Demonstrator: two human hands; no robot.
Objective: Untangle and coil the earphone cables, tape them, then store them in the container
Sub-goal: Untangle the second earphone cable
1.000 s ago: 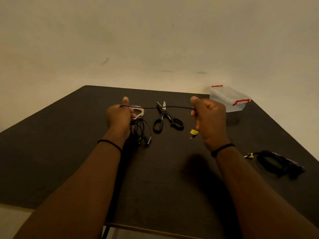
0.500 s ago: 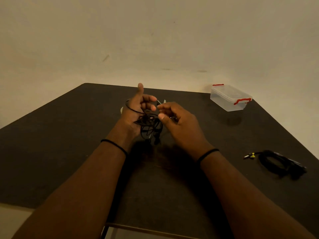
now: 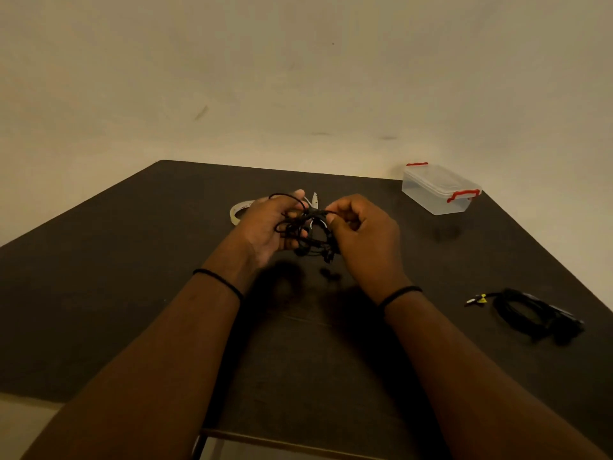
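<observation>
A dark, matte brown table (image 3: 99,293) fills the lower view, its far edge meeting a plain beige wall (image 3: 298,78) marked with a few faint scuffs; the light is dim and yellowish. At the left, a roll of clear adhesive tape (image 3: 236,212) lies flat on the table, partly hidden behind the left hand (image 3: 265,227). That hand is held above the table with its fingers curled round a tangled bunch of thin black earphone cable (image 3: 306,232), one loop arching over its fingertips. Just behind the bundle, only the pale blade tips of a pair of scissors (image 3: 314,200) show; the handles are covered. The right hand (image 3: 365,234) pinches a strand of the same cable between thumb and fingers, close beside the left. Earbuds dangle below the bunch, too dark to make out clearly. Both wrists wear thin black bands. Farther right, near the far corner, stands a clear plastic container with red latches (image 3: 438,190), its lid on. At the right edge lies a second coiled black cable with a yellow-tagged plug (image 3: 530,313), its details blurred.
</observation>
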